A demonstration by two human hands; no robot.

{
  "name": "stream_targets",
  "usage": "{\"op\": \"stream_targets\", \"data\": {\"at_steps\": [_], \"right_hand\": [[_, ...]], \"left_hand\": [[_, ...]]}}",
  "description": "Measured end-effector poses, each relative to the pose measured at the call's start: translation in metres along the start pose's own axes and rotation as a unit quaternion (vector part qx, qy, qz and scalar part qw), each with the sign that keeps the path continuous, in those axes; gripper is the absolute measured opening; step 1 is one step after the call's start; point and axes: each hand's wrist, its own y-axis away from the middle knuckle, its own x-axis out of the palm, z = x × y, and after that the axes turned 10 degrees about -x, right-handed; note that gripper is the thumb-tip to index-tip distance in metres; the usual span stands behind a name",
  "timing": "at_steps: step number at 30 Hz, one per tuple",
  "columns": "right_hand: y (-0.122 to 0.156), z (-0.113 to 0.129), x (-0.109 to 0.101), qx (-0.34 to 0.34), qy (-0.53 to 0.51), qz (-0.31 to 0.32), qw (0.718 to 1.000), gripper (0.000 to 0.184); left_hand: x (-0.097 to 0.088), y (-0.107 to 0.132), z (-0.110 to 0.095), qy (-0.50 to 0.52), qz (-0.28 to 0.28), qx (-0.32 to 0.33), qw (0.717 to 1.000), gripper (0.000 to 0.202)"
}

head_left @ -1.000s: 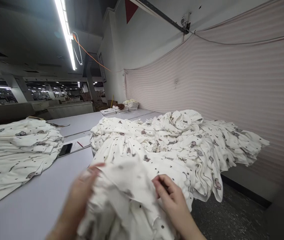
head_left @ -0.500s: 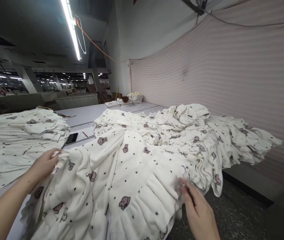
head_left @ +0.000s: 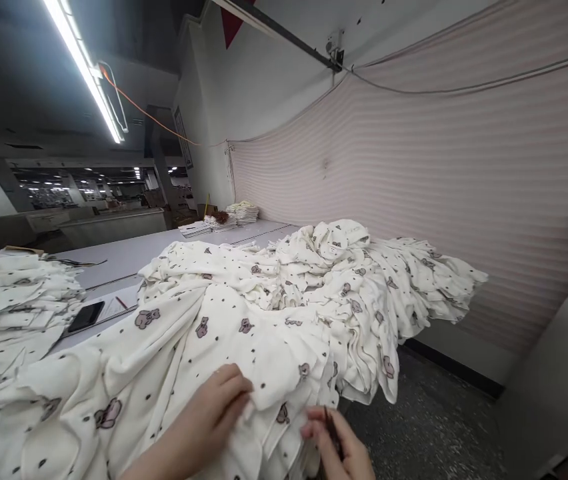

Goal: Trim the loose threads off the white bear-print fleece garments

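Observation:
A white fleece garment (head_left: 179,347) printed with small bears and dots lies spread across the table in front of me. My left hand (head_left: 211,417) is closed, pinching a fold of this garment near its lower edge. My right hand (head_left: 337,447) sits just right of it at the hem, fingers pinched together round a thin dark thing I cannot make out. Behind the garment is a big heap of the same printed fabric (head_left: 344,287).
A second stack of printed pieces (head_left: 9,300) lies at the left. A black phone (head_left: 85,316) rests on a sheet of paper between the piles. A striped curtain (head_left: 439,173) hangs along the right. The dark floor (head_left: 429,427) lies to the right of the table.
The garment now lies spread over the table. My left hand came in from its far left edge to the hem near my right hand. The view turned slightly right.

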Motion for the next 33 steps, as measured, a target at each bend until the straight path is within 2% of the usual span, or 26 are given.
{"op": "stream_targets", "data": {"at_steps": [2, 4, 5, 8, 10, 13, 15, 17, 18, 20, 22, 25, 27, 29, 33], "right_hand": [[-0.013, -0.003, -0.018, -0.005, 0.017, -0.037, 0.999, 0.051], [-0.025, -0.003, -0.025, -0.013, 0.028, -0.040, 0.999, 0.051], [-0.029, -0.002, -0.025, -0.013, 0.033, -0.031, 0.999, 0.050], [-0.035, 0.000, -0.014, -0.030, 0.016, 0.011, 0.999, 0.044], [-0.035, 0.000, -0.004, -0.051, -0.018, 0.042, 0.998, 0.038], [-0.030, 0.001, 0.011, -0.081, -0.039, 0.091, 0.992, 0.033], [-0.025, 0.004, 0.021, -0.123, -0.014, 0.120, 0.985, 0.038], [-0.021, 0.010, 0.032, -0.170, 0.031, 0.141, 0.975, 0.046], [-0.019, 0.013, 0.037, -0.189, 0.053, 0.149, 0.969, 0.047], [-0.016, 0.019, 0.046, -0.213, 0.082, 0.160, 0.960, 0.039], [-0.016, 0.023, 0.052, -0.226, 0.091, 0.170, 0.955, 0.025], [-0.021, 0.025, 0.055, -0.241, 0.063, 0.177, 0.952, 0.016], [-0.025, 0.026, 0.052, -0.251, 0.038, 0.178, 0.951, 0.015], [-0.028, 0.027, 0.048, -0.256, 0.035, 0.179, 0.949, 0.013], [-0.028, 0.034, 0.041, -0.246, 0.100, 0.205, 0.942, 0.012]], "left_hand": [[-0.018, 0.009, 0.013, 0.099, -0.045, -0.059, 0.992, 0.027], [-0.041, 0.021, 0.023, 0.188, -0.074, -0.119, 0.972, 0.033], [-0.052, 0.027, 0.027, 0.199, -0.077, -0.139, 0.967, 0.035], [-0.074, 0.036, 0.026, 0.094, -0.067, -0.182, 0.977, 0.030], [-0.075, 0.036, 0.018, -0.016, -0.034, -0.203, 0.978, 0.026], [-0.064, 0.034, 0.001, -0.132, 0.038, -0.211, 0.968, 0.020], [-0.055, 0.037, -0.008, -0.172, 0.043, -0.200, 0.964, 0.014], [-0.045, 0.045, -0.014, -0.189, 0.004, -0.177, 0.966, 0.011], [-0.041, 0.050, -0.015, -0.189, -0.021, -0.158, 0.969, 0.017], [-0.030, 0.059, -0.014, -0.179, -0.066, -0.117, 0.975, 0.037], [-0.016, 0.064, -0.008, -0.156, -0.115, -0.083, 0.977, 0.045], [0.006, 0.063, 0.004, -0.091, -0.194, -0.067, 0.974, 0.040], [0.017, 0.061, 0.012, -0.058, -0.228, -0.061, 0.970, 0.039], [0.023, 0.059, 0.016, -0.028, -0.239, -0.050, 0.969, 0.031], [0.024, 0.058, 0.017, 0.054, -0.248, -0.019, 0.967, 0.018]]}}
